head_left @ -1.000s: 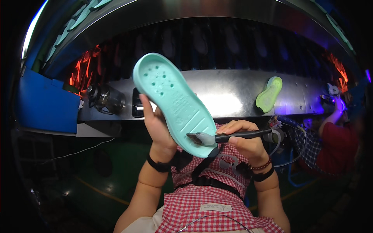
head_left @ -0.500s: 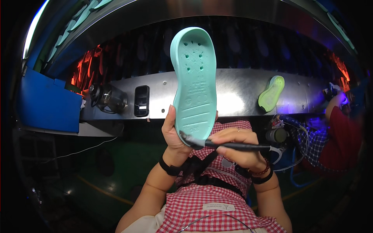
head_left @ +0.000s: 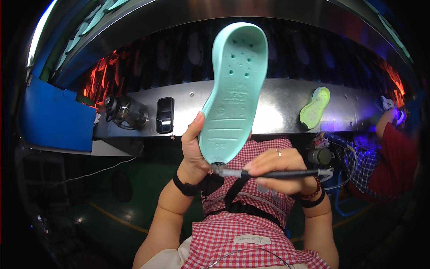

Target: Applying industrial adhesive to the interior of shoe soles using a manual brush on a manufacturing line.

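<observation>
My left hand (head_left: 193,145) is closed around the heel end of a mint-green shoe sole (head_left: 237,101). The sole stands tilted up with its toe away from me and leaning right, its hollow inner face with small holes and ridges toward me. In my right hand (head_left: 280,163), the fingers pinch a slim brush (head_left: 307,173) with a black handle and a grey front part; a pale tube shows at its rear end. The brush tip lies at the bottom edge of the heel, by a dark patch; whether it touches is hard to tell.
Across the metal bench (head_left: 277,107) are a lime-green sole (head_left: 316,109), a black tray (head_left: 165,115) and a see-through jug (head_left: 130,114). A blue box (head_left: 56,119) is at left. Right, a green canister (head_left: 320,156) stands near a co-worker's red garment (head_left: 394,161). Red-lit racks are behind.
The sole has moved up and right and now leans right. The brush tip has shifted from the heel's inner rim down to its bottom edge, and my right hand is slightly farther right.
</observation>
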A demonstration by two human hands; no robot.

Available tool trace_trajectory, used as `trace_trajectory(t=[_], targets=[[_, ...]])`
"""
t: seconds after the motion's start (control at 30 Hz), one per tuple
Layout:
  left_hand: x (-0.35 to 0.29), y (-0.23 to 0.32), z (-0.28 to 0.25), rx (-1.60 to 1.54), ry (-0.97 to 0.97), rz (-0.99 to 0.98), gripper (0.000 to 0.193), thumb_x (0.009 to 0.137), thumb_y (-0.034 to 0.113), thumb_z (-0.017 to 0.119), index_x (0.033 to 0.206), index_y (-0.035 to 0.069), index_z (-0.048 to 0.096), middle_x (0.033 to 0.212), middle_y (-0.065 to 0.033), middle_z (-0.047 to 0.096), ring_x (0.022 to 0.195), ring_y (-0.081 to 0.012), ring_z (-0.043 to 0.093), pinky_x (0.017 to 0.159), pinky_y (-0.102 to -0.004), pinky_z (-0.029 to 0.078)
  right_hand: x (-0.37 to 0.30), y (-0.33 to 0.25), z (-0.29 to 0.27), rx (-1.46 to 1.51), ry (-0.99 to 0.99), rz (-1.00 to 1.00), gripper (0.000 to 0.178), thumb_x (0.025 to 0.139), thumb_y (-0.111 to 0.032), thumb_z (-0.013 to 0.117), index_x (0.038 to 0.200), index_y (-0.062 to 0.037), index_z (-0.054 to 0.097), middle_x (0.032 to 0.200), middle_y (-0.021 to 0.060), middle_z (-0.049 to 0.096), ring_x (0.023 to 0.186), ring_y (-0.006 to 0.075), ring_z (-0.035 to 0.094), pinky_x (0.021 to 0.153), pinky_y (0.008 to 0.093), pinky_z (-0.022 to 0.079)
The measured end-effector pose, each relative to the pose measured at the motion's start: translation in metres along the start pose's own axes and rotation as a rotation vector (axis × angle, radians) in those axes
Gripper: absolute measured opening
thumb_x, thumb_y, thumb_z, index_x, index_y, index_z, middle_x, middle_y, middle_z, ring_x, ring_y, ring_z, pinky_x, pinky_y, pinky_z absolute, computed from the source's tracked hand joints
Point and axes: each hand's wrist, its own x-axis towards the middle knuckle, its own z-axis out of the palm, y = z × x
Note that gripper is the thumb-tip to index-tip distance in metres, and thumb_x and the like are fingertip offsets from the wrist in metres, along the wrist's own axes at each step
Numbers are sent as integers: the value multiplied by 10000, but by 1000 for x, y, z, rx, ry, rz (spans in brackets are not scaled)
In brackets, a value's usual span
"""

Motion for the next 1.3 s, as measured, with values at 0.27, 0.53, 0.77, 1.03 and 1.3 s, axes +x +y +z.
trace_trajectory(t=[0.27, 0.53, 0.77, 1.03, 1.3], targets=[[6, 8, -5, -69, -107, -483, 454, 883, 245, 446, 1217, -62, 440, 1145, -207, 543, 1019, -246, 575, 881, -341, 467, 6, 2, -23, -194, -131, -82, 148, 724, -77, 663, 867, -43, 668, 878, 123, 671, 791, 247, 655, 670, 318, 504], [0, 10, -1, 310, 47, -658, 457, 871, 220, 505, 1208, -82, 440, 1086, -184, 558, 896, -190, 601, 759, -274, 513, 0, 7, -35, -210, -343, -22, 193, 728, -59, 612, 918, -61, 647, 946, 73, 662, 862, 219, 640, 730, 292, 507], [-7, 10, 5, 361, 157, -662, 454, 878, 232, 521, 1191, -88, 450, 1052, -186, 564, 834, -172, 619, 672, -252, 539, -3, 0, -50, -439, -415, 0, 176, 742, -87, 554, 891, -96, 648, 968, 43, 662, 787, 190, 646, 639, 281, 499], [-11, 15, -14, 394, 147, -665, 487, 873, 257, 532, 1199, -92, 436, 1009, -174, 582, 807, -160, 627, 667, -235, 544, 8, -8, -66, -455, -434, 40, 198, 748, -78, 570, 932, -51, 639, 967, 106, 651, 844, 262, 633, 714, 316, 502], [-13, 8, -20, 244, 116, -554, 511, 880, 259, 474, 1250, -77, 372, 1089, -210, 557, 915, -242, 616, 777, -325, 528, -8, 7, -50, -22, -176, 219, 244, 768, -65, 653, 1005, -11, 635, 911, 142, 660, 822, 207, 646, 716, 285, 513]])
